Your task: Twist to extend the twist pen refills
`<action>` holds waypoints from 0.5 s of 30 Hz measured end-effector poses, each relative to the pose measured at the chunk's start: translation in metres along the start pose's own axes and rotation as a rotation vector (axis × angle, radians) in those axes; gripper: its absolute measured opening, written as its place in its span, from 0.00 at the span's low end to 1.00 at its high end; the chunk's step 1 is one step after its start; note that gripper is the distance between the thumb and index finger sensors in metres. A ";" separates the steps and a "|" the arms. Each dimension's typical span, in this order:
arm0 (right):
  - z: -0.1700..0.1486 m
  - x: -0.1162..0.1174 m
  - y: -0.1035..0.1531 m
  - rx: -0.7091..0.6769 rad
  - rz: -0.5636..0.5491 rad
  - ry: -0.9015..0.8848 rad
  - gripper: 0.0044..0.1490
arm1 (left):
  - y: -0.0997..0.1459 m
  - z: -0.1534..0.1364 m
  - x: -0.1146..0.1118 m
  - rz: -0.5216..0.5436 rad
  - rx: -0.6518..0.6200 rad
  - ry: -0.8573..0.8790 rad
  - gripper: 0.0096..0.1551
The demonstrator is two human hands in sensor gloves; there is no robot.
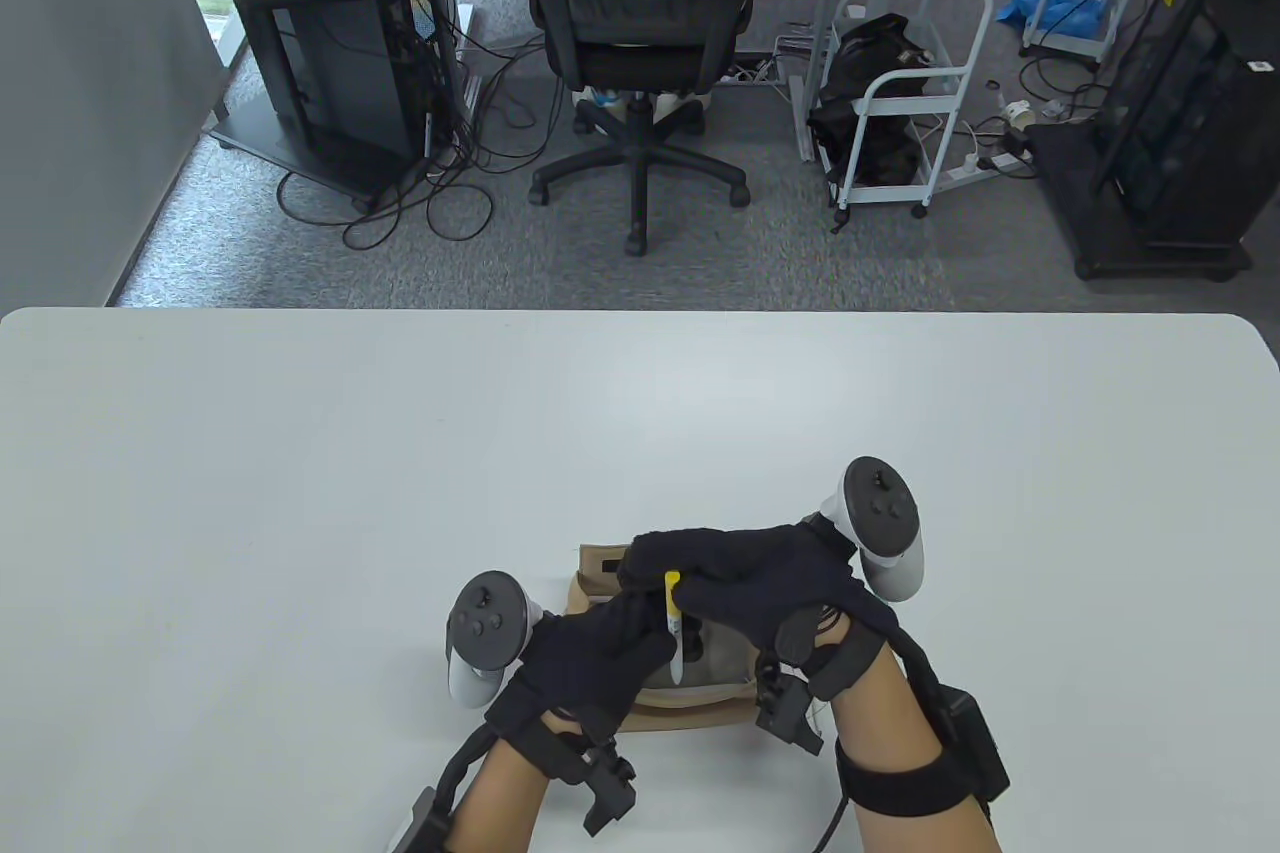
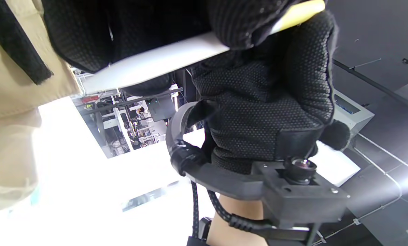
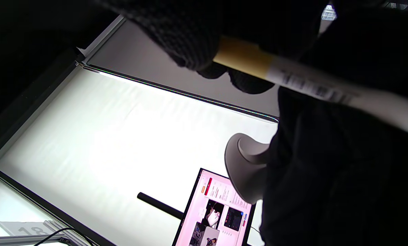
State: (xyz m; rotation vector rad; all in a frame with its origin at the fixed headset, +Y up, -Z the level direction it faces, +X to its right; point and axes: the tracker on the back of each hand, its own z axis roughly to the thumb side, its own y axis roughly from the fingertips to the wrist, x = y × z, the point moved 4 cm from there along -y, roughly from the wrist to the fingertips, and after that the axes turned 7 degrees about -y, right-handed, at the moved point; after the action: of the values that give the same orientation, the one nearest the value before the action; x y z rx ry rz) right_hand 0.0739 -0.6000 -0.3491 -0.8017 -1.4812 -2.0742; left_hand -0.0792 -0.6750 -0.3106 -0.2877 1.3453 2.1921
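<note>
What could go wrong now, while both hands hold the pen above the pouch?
1. The right hand pinches only the yellow end of the pen; the glove may slip during the twist instead of turning it.
2. The left hand holds the white barrel; if that grip loosens, the pen may drop into the beige pouch below.

Grey plate (image 3: 26,228), bottom left of right wrist view: "18".
</note>
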 end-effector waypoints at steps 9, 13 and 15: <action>0.016 -0.008 0.006 -0.032 -0.113 0.216 0.29 | 0.001 -0.002 0.000 0.000 0.007 -0.027 0.29; 0.019 -0.008 0.008 -0.040 -0.144 0.273 0.31 | 0.001 -0.002 -0.001 0.000 0.011 -0.031 0.29; 0.019 -0.008 0.008 -0.042 -0.158 0.293 0.31 | 0.001 -0.002 0.000 0.002 0.013 -0.035 0.29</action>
State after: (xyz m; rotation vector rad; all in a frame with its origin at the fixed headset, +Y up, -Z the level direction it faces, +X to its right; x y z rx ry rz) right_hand 0.0888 -0.5841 -0.3448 -0.3826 -1.3799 -2.2317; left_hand -0.0795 -0.6774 -0.3108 -0.2426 1.3409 2.1791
